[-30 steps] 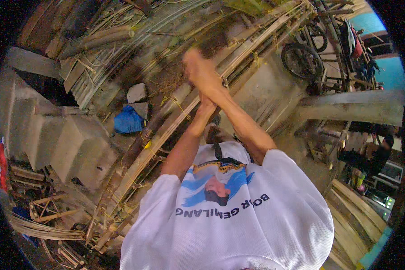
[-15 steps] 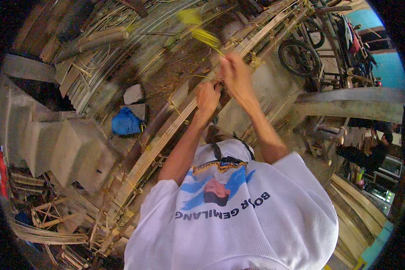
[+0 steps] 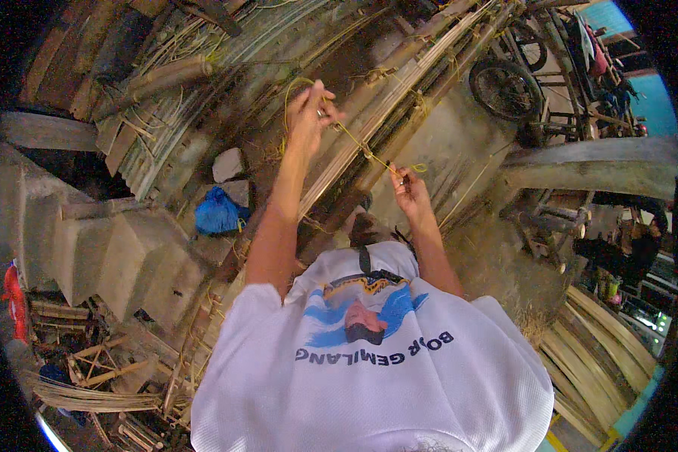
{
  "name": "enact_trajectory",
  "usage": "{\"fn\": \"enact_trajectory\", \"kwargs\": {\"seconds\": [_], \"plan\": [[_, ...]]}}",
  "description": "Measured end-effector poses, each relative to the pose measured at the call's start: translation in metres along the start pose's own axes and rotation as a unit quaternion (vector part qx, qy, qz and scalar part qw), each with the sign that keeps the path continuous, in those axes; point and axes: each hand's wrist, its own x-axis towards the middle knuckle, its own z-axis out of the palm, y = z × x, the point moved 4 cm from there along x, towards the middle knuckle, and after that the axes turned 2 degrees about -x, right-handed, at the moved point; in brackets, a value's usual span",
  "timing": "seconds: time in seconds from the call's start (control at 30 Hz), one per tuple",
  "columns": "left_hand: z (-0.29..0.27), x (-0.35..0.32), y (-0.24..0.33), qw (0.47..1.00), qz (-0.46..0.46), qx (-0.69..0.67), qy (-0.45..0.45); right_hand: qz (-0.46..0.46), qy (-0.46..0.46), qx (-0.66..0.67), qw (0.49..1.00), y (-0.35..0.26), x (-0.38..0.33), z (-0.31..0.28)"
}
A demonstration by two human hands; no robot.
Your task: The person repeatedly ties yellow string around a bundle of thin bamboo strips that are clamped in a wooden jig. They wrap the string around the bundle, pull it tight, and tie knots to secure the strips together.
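A long bundle of thin bamboo strips [image 3: 403, 89] runs diagonally from far right toward near left. A thin yellow cord [image 3: 352, 138] meets it at mid-length and stretches between my hands. Beyond the bundle, my left hand [image 3: 309, 120] is closed on one part of the cord, and a loose loop hangs beside its wrist. My right hand [image 3: 410, 193] pinches the other part on the near side, where a small loop sticks out past the fingers. Other yellow ties [image 3: 420, 105] circle the bundle and the poles farther along. How the cord crosses the strips is too small to tell.
A blue plastic bag [image 3: 217, 211] lies by pale stone blocks [image 3: 228, 164] at left, near concrete steps [image 3: 120, 256]. Long strips and corrugated sheets [image 3: 158, 143] are piled at far left. A wheel [image 3: 505, 89] stands at far right; flat bamboo slats [image 3: 595, 354] lie near right.
My hands were close together at the bundle; now they are apart, the left farther out and the right nearer me. The blurred yellow cord beyond has become a line drawn between them.
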Motion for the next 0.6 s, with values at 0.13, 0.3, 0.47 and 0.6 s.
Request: {"fn": "enact_trajectory", "kwargs": {"seconds": [0.13, 0.3, 0.47, 0.6], "plan": [[-0.057, 0.060, -0.054, 0.993, -0.100, -0.034, 0.045, 0.144, -0.117, 0.076, 0.980, 0.025, 0.040, -0.029], [-0.070, 0.067, -0.072, 0.989, -0.079, -0.033, 0.122, 0.146, -0.030, -0.009, 0.989, 0.029, 0.071, -0.035], [-0.086, 0.074, -0.077, 0.977, -0.152, 0.137, 0.053, 0.175, -0.139, -0.104, 0.969, 0.029, 0.079, -0.061], [-0.021, 0.054, 0.006, 0.598, 0.101, 0.790, 0.089, 0.017, -0.034, -0.276, 0.960, -0.036, 0.050, -0.004]]}}
